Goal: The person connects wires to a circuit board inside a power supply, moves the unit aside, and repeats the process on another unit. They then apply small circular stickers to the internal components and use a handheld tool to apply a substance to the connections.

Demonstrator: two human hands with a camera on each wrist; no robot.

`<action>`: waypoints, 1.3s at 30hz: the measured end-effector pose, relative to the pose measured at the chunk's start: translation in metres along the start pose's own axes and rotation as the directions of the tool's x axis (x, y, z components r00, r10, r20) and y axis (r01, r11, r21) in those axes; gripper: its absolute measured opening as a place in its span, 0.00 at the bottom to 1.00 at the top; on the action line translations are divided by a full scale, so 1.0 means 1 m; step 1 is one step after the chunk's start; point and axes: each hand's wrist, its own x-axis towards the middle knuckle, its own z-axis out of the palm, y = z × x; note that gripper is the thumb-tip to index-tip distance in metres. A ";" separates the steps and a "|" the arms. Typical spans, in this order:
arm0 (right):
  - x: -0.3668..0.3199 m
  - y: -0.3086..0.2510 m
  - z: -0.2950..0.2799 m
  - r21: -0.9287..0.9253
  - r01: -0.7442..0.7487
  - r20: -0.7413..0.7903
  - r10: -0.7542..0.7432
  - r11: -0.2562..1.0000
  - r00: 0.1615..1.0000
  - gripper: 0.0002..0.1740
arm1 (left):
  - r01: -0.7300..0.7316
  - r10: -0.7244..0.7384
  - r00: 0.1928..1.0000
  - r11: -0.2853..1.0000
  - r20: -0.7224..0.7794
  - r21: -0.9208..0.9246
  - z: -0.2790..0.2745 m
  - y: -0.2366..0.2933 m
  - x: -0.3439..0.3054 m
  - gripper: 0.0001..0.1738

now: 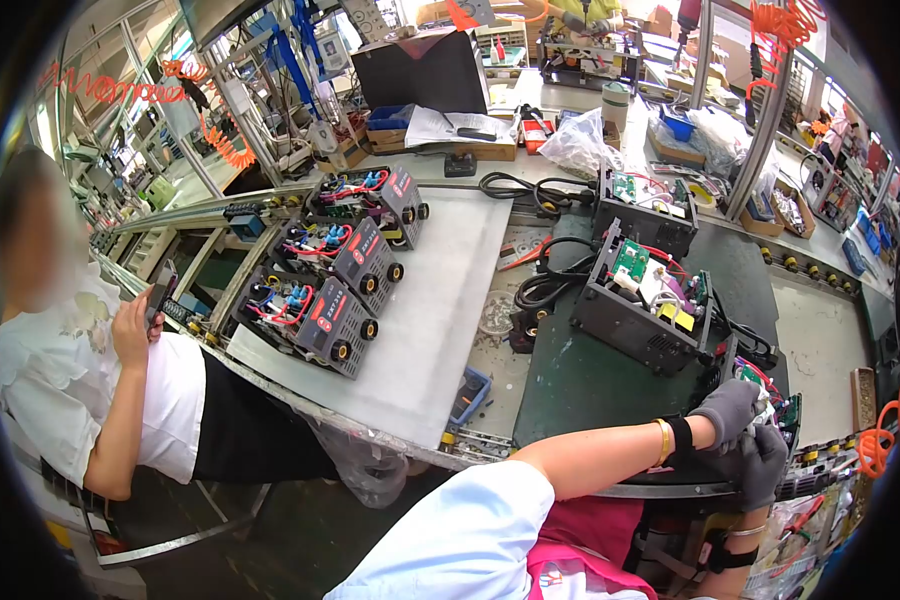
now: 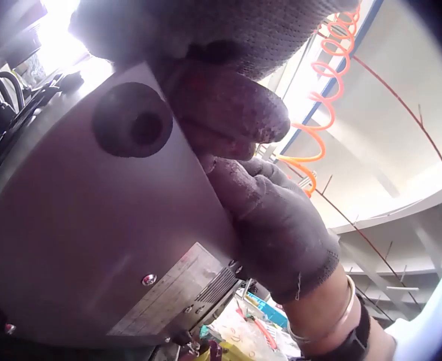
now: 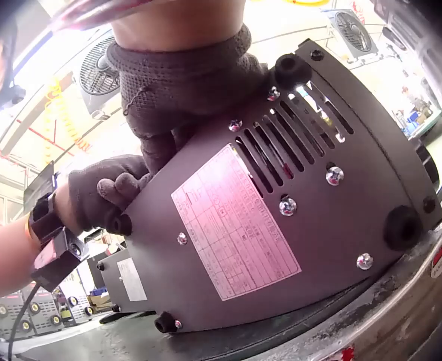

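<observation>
Both hands wear grey gloves and meet at the open side of a black-cased electrical unit [image 1: 787, 412] at the bench's near right. My left hand [image 1: 727, 410] reaches in over the green boards and wires, with bent fingers. Close below it, my right hand [image 1: 765, 465] has its fingers at the casing edge. The left wrist view shows the left fingers [image 2: 236, 113] and right fingertips [image 2: 228, 177] nearly meeting beside the casing [image 2: 93, 218]. In the right wrist view, the vented panel [image 3: 326, 248] with label and rubber feet faces outward. I cannot tell what the fingers hold.
Two more open units [image 1: 640, 310] stand beyond on the green mat [image 1: 570, 400]. Several units with red-and-grey fronts [image 1: 335, 320] line the white board at left. A person [image 1: 100, 370] there holds a phone [image 1: 162, 295]. Black cables [image 1: 550, 285] lie between; an orange coiled hose [image 1: 878, 440] hangs right.
</observation>
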 end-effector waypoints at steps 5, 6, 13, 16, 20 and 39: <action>0.002 -0.002 -0.004 0.032 0.034 0.041 -0.035 0.999 0.999 0.14 | -0.080 0.089 0.993 0.989 -0.072 0.123 0.014 -0.019 0.008 0.08; 0.002 0.001 -0.009 0.009 -0.016 0.100 0.015 1.000 0.995 0.13 | -0.110 0.124 0.988 0.984 -0.095 0.140 0.018 -0.025 0.013 0.08; 0.001 -0.013 0.002 -0.058 0.018 0.005 -0.018 0.998 1.000 0.15 | -0.076 0.076 0.996 0.997 -0.051 -0.002 0.009 -0.023 0.012 0.10; 0.002 -0.011 -0.001 -0.078 0.004 0.027 -0.001 0.997 1.000 0.14 | -0.105 0.107 0.993 0.994 -0.057 0.042 0.013 -0.029 0.018 0.11; 0.003 -0.001 0.000 -0.043 -0.021 0.043 0.023 0.999 0.999 0.12 | -0.112 0.109 0.993 0.990 -0.040 -0.087 0.005 -0.020 0.009 0.11; 0.008 -0.033 -0.001 0.056 -0.002 0.092 -0.003 0.998 0.996 0.13 | 0.076 0.000 0.983 0.908 0.182 -0.412 -0.002 -0.015 -0.004 0.05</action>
